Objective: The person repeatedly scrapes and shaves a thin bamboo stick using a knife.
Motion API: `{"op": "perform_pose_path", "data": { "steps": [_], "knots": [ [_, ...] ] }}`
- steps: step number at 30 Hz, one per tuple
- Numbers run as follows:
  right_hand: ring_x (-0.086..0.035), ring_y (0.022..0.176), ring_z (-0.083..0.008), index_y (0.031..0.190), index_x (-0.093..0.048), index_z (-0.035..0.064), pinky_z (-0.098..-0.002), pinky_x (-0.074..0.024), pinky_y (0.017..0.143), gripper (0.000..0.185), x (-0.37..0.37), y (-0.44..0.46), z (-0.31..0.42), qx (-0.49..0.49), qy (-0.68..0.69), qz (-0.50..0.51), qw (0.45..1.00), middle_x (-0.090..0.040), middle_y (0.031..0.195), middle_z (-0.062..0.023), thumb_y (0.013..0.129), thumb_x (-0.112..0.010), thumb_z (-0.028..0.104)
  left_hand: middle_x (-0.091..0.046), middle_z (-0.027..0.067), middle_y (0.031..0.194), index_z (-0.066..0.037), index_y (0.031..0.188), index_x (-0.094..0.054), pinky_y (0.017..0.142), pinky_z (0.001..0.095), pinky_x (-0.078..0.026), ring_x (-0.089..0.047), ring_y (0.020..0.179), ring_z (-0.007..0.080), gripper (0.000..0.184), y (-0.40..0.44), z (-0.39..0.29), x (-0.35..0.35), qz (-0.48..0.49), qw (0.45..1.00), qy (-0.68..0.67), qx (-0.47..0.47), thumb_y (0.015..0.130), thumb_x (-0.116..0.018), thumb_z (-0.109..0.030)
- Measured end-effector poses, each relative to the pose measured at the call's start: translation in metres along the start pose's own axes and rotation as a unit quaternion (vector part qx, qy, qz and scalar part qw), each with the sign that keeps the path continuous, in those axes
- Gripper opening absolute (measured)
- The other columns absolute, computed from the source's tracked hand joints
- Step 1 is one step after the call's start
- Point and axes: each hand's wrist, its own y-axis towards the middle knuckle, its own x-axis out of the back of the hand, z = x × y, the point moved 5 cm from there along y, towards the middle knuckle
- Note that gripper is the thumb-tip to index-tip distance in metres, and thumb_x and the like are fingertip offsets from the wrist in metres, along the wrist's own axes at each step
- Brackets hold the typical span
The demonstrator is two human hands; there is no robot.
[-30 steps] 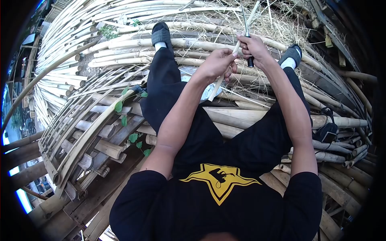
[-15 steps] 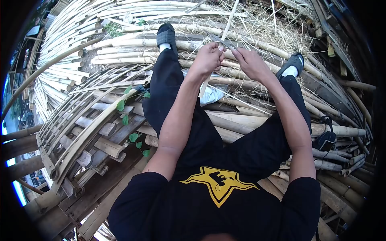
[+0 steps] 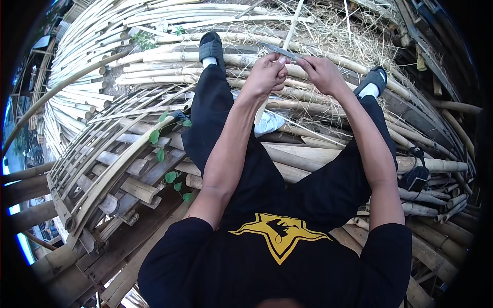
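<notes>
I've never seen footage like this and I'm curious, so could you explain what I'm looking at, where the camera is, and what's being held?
There's no machine here, just a person working with bare hands. The camera is worn on their head, looking forward and down, so you see their own arms, black shirt and legs from above. The picture bends because the lens is very wide.

The left hand grips a long pale strip. The right hand holds a knife, its blade crossing the strip; the handle is hidden.

Instead of a tabletop, bamboo poles lie around the legs, with straw-like scraps beyond the hands. A pale, crumpled thing lies below the left hand; I can't tell exactly what it is.
</notes>
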Motion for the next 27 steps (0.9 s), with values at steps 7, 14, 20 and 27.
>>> {"op": "perform_pose_path", "data": {
  "steps": [7,14,20,27],
  "knots": [
    [-0.048,0.061,-0.0273,0.079,-0.054,-0.0033,-0.0414,-0.0376,0.061,0.059,0.051,0.028,-0.072,-0.126,0.006,-0.108,0.986,-0.052,0.063,-0.0162,0.096,-0.038,0.052,-0.039,-0.0022,0.062,-0.001,0.104,-0.051,0.036,0.0170,-0.023,-0.026,0.041,0.0024,0.017,-0.014,-0.012,-0.009,0.028,0.999,0.013,0.030,0.099,-0.048,-0.017],
    [-0.050,0.062,-0.0317,0.078,-0.056,-0.0023,-0.0421,-0.0394,0.062,0.061,0.011,0.016,-0.016,-0.015,0.067,-0.038,0.997,-0.055,0.066,-0.0185,0.096,-0.036,0.052,-0.045,-0.0017,0.063,-0.002,0.113,-0.050,0.037,0.0166,-0.026,-0.030,0.040,0.0016,0.024,-0.011,-0.017,-0.010,-0.028,0.997,0.072,-0.012,0.100,-0.045,-0.022],
    [-0.056,0.072,-0.0404,0.083,-0.059,-0.0006,-0.0453,-0.0441,0.067,0.052,0.008,0.001,0.020,0.010,0.016,0.036,0.999,-0.059,0.073,-0.0221,0.096,-0.040,0.046,-0.045,-0.0029,0.060,-0.004,0.106,-0.051,0.036,0.0196,-0.026,-0.032,0.041,0.0032,0.017,-0.002,-0.007,0.002,-0.086,0.992,0.091,-0.012,0.098,-0.048,-0.018],
    [-0.056,0.066,-0.0388,0.083,-0.063,0.0030,-0.0448,-0.0432,0.061,0.048,0.006,-0.001,0.011,0.025,-0.001,0.021,0.999,-0.058,0.067,-0.0194,0.095,-0.043,0.045,-0.043,-0.0057,0.058,-0.002,0.100,-0.056,0.038,0.0216,-0.024,-0.033,0.045,0.0025,0.014,-0.001,-0.004,-0.001,-0.103,0.984,0.136,-0.050,0.097,-0.049,-0.013]
  ]
}}
